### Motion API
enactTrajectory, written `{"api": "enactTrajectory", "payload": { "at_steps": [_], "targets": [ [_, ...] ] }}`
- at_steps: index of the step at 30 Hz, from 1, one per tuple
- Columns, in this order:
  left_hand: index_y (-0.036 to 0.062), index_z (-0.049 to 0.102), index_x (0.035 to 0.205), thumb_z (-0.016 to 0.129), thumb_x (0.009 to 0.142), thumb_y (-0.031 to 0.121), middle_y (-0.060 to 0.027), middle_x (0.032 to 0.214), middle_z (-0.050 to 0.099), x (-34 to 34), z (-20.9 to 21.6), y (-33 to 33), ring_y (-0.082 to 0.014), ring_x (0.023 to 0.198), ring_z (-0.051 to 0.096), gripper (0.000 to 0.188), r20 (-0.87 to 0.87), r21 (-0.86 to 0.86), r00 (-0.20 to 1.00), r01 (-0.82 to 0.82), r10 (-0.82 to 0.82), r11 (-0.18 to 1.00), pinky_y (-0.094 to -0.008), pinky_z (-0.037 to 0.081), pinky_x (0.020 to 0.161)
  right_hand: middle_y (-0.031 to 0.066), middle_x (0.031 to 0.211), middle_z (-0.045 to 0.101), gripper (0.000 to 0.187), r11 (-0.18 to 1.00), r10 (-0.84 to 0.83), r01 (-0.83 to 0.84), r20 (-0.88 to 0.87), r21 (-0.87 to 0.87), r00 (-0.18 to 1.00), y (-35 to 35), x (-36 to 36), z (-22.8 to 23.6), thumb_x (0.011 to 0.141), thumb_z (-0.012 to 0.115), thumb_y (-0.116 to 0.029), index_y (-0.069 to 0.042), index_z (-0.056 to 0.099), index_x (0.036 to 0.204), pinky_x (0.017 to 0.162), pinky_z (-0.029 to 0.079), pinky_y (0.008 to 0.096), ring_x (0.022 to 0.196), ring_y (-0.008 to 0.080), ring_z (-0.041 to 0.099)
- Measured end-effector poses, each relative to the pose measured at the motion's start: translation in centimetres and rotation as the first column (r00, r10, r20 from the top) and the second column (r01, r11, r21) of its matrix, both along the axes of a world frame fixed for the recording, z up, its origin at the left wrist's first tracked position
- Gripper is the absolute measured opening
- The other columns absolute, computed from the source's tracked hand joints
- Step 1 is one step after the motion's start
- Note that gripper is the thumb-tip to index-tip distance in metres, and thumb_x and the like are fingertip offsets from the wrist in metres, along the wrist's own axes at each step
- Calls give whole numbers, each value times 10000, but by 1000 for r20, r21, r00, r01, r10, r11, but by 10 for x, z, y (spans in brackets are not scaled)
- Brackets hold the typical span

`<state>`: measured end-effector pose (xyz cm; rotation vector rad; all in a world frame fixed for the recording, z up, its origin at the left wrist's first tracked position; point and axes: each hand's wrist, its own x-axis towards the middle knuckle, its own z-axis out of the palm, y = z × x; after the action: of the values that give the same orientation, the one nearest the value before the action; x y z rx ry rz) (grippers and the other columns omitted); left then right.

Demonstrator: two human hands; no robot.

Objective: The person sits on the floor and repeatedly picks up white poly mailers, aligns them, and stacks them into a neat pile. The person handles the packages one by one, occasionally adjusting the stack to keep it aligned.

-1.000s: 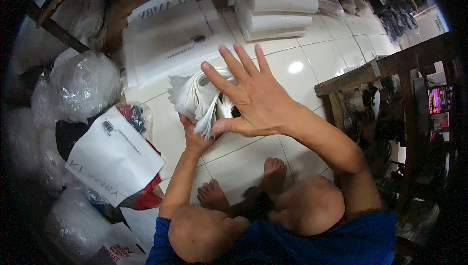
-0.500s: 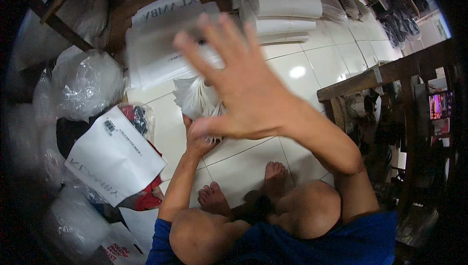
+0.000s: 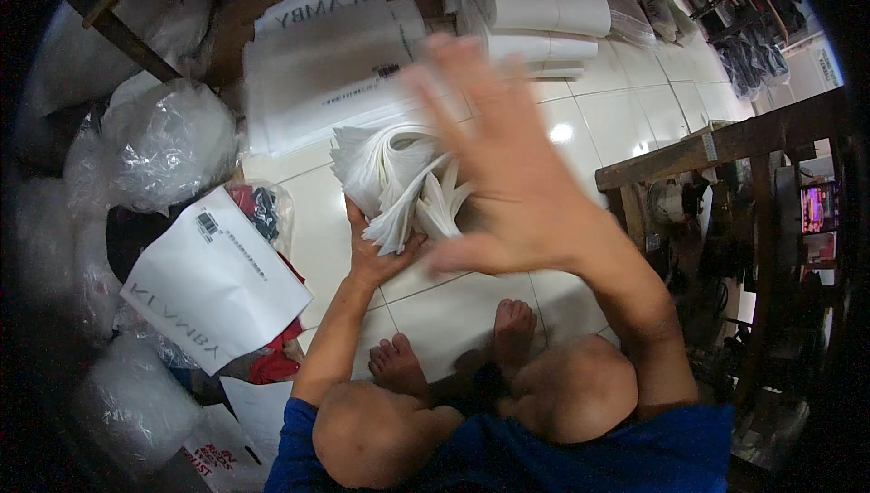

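My left hand (image 3: 379, 256) is closed around the lower side of a thick bundle of folded white sheets (image 3: 385, 171). The bundle curls over on itself, with its loose edges fanned out toward my right. My right hand (image 3: 517, 167) is raised just right of the bundle, blurred by motion, its fingers spread and holding nothing. Beyond the bundle lies a stack of flat white printed bags (image 3: 317, 72). To the left, a white printed bag (image 3: 217, 280) rests on top of cloth and plastic packets.
Clear plastic bundles (image 3: 168, 144) pile up along the left. Rolled white packages (image 3: 539, 4) lie at the back on the tiled floor (image 3: 580, 112). A wooden beam (image 3: 725, 140) crosses the right side above dark clutter. My bare feet (image 3: 399, 366) are below my hands.
My right hand has moved to the right, away from in front of the bundle, uncovering more of the sheets. My left hand still holds them.
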<state>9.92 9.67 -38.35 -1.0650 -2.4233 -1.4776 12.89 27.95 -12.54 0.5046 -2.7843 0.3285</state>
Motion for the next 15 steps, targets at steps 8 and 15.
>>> {"api": "enactTrajectory", "payload": {
  "at_steps": [8, 15],
  "targets": [
    [47, 520, 1242, 754, 682, 132, -164, 1215, 524, 14, -63, 7, -346, 1105, 530, 613, 318, 152, 948, -42, -8, 987, -463, 362, 1026, 187, 1226, 393, 791, 468, -238, 462, 396, -753, 887, -6, 146, -184, 669, 759, -125, 31, 336, 1319, 934, 406, 449, 1148, 326, 437],
    [-5, 554, 1190, 762, 723, 94, -160, 1154, 588, 60, -41, 28, -300, 1064, 576, 520, 376, 209, 926, -67, -17, 976, -383, 451, 916, 195, 1194, 487, 543, 358, -379, 461, 325, -812, 867, -42, 115, -238, 727, 686, -45, 27, 475, 1222, 968, 389, 388, 1104, 321, 504]
  ]
}}
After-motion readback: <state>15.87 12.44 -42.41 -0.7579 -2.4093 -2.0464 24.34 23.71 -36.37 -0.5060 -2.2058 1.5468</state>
